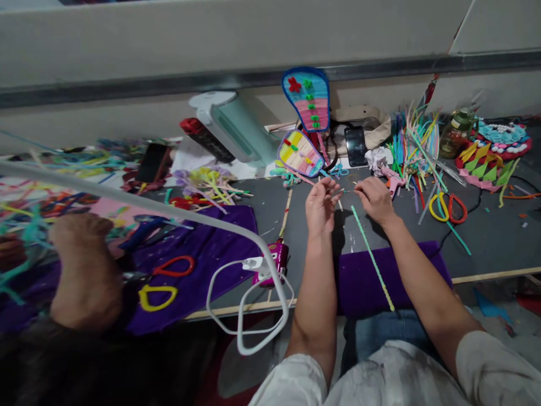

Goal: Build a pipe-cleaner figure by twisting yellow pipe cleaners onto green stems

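Note:
My left hand (322,204) is over the grey table, fingers curled, with the thumb side toward my right hand (375,198). Between them runs a short, thin greenish strand (347,192), pinched at both ends; it is too small to make out its exact kind. Just below my hands a light green pipe cleaner (372,254), yellowish at its lower end, lies across a purple cloth (359,282). Behind my left hand are a padded yellow-and-pink craft piece (301,152) and a taller blue-and-pink one (309,101), both decorated with small twisted bits.
Scissors with red and yellow handles (448,207) lie right of a pipe-cleaner bundle (416,141). A white cable (245,225) crosses the left side, near a magenta box (276,262). A co-worker's arm (87,270) is beside other scissors (167,282). A glass jar (454,135) stands back right.

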### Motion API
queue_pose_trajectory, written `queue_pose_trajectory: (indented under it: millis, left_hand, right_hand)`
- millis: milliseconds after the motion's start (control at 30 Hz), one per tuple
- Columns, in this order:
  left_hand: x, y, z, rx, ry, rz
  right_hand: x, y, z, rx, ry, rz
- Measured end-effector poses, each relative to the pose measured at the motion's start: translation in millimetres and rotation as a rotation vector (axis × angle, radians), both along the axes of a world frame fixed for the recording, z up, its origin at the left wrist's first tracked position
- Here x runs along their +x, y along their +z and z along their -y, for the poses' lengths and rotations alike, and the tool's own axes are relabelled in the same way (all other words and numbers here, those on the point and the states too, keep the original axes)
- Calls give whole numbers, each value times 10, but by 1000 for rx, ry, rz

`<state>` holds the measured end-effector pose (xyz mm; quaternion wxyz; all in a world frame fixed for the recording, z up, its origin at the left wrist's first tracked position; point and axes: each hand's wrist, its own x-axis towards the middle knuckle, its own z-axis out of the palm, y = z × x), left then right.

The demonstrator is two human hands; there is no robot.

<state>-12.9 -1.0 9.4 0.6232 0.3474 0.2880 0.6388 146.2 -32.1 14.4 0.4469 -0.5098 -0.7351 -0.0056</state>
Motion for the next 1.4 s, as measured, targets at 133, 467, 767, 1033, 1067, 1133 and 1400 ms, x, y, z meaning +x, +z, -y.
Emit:
queue_pose_trajectory:
  millis: [133,467,767,1033,1067,1133,1400]
  left_hand:
    - [-43,-26,-22,-79,102,-93]
    - [-16,-132,-73,-79,73,-67]
    - [84,-138,-43,-56,77,-35]
    - [104,-86,-8,-51,157,-92]
    - [114,-87,-4,-53,166,-97]
    - [140,-95,5,-60,177,-96]
    - [217,-131,26,-99,241,-89]
  right_hand:
    - [67,-27,-18,4,-24,128]
    - [62,-163,-72,-74,-42,207]
    - [55,-193,-80,-104,-117,230]
    - [100,-227,-113,-49,-138,188]
    - [100,-225,-113,-43,-139,184]
    - [99,-218,-109,-28,-150,170]
    - [93,-211,-106,26,-189,127]
